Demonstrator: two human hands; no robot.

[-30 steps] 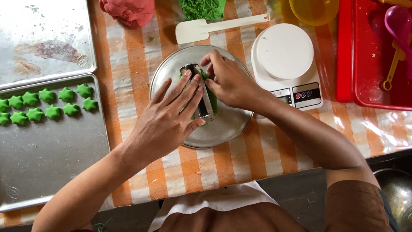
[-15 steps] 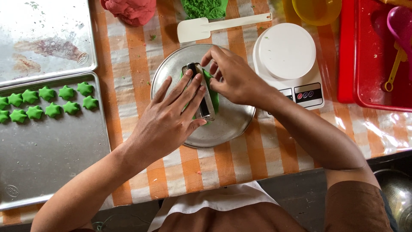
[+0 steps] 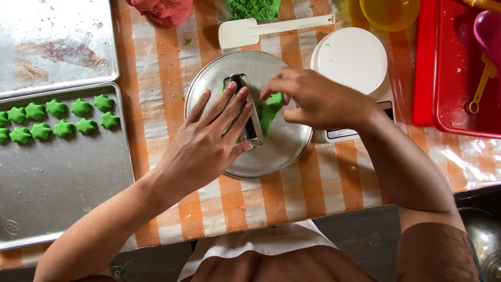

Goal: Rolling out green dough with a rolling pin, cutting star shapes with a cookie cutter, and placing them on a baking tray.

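Fingers: left hand (image 3: 209,143) spread flat, steadying a metal cutter (image 3: 249,112) on the round steel plate (image 3: 271,151); right hand (image 3: 318,99) fingers pinched on green dough (image 3: 271,109) beside it. Tabletop (image 3: 292,193): orange-striped cloth. Baking tray (image 3: 62,188): green star pieces (image 3: 57,120) in two rows. White scale (image 3: 352,60). White spatula (image 3: 261,28). Dough likely soft, light, easily dented; best lifted gently by its edges.

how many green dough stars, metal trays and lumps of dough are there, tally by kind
green dough stars: 10 in view, at the tray's left edge
metal baking trays: 2
lumps of dough: 3, red, green at the top edge, green on the round plate
total: 15
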